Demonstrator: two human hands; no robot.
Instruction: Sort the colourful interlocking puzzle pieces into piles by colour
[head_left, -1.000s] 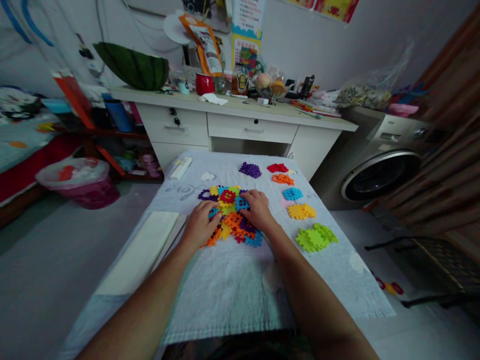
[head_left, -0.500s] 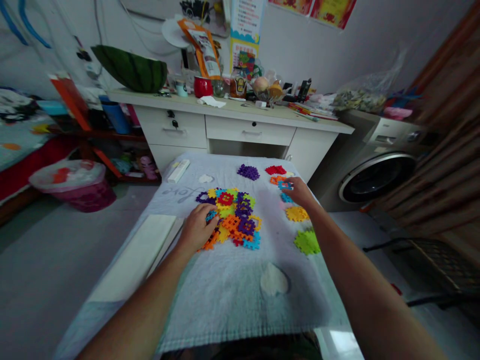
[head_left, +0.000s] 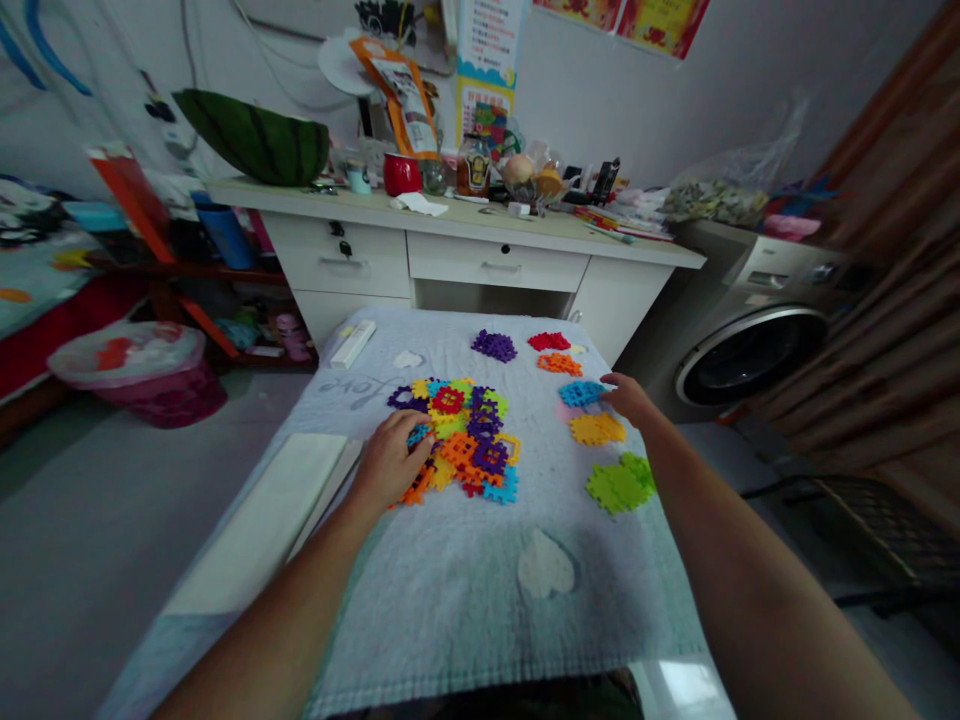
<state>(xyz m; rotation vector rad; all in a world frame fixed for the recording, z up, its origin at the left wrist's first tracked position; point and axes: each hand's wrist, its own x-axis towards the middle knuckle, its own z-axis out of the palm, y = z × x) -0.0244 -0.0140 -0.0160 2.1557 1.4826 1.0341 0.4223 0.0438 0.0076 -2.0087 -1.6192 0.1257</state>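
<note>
Mixed interlocking plastic pieces (head_left: 454,425) with square holes and notched edges lie heaped mid-table. At the heap's left side my left hand (head_left: 391,458) is closed, with a blue interlocking piece (head_left: 418,434) between thumb and fingers. Over on the right, my right hand (head_left: 628,396) has its fingertips at the edge of the blue pile (head_left: 582,393), fingers slightly apart and nothing seen in them. Same-colour piles sit around it: orange (head_left: 559,363), red (head_left: 549,341), yellow (head_left: 598,429), green (head_left: 620,483) and, further left, purple (head_left: 494,346).
A pale cloth (head_left: 450,600) with heart prints covers the table. Along its left side lie a long white box (head_left: 259,520) and a small white box (head_left: 353,344). Behind stands a white desk (head_left: 499,255) loaded with household items; a washing machine (head_left: 750,320) is at the right.
My right hand has moved toward me and to the right, from above the orange and blue piles. The blue piece it held now rests among the blue pile. My left hand stays at the heap.
</note>
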